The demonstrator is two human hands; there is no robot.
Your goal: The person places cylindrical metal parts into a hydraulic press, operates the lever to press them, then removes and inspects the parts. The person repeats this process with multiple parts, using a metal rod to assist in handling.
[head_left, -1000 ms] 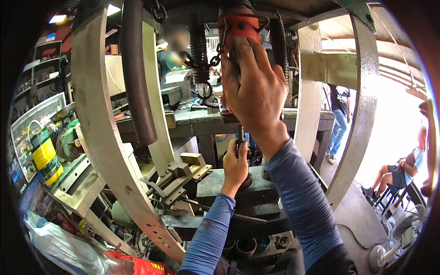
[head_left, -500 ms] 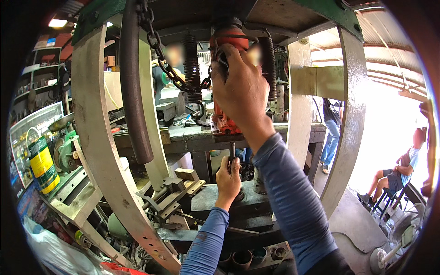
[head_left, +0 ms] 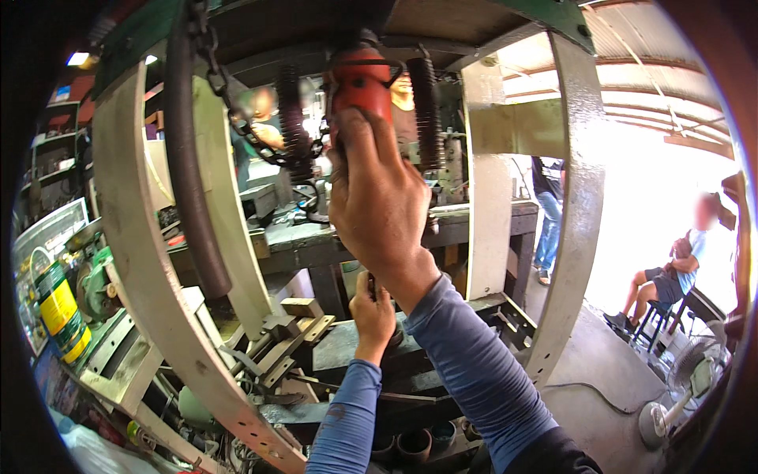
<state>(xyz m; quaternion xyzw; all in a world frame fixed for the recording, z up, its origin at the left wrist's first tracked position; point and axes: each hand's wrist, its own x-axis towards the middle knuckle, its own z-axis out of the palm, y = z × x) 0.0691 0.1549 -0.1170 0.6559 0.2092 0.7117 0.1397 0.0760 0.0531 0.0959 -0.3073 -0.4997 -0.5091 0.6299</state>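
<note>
A dark pipe (head_left: 185, 158) and a chain (head_left: 237, 120) are hanging at left. The red jack (head_left: 360, 79) is sitting between 2 coil springs (head_left: 294, 118). Below it, the left hand (head_left: 373, 317) is clasping a mostly hidden dark rod (head_left: 372, 286). The right hand (head_left: 380, 197) is touching the jack; whether its grip is clenching, I cannot tell.

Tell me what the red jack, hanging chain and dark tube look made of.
Red jack: probably painted metal; its red coat looks smooth with a slight sheen.
Hanging chain: likely dull, dark steel, given its thick interlocking links.
Dark tube: perhaps metal, smooth, faintly shiny along its length; plastic can't be ruled out.
</note>
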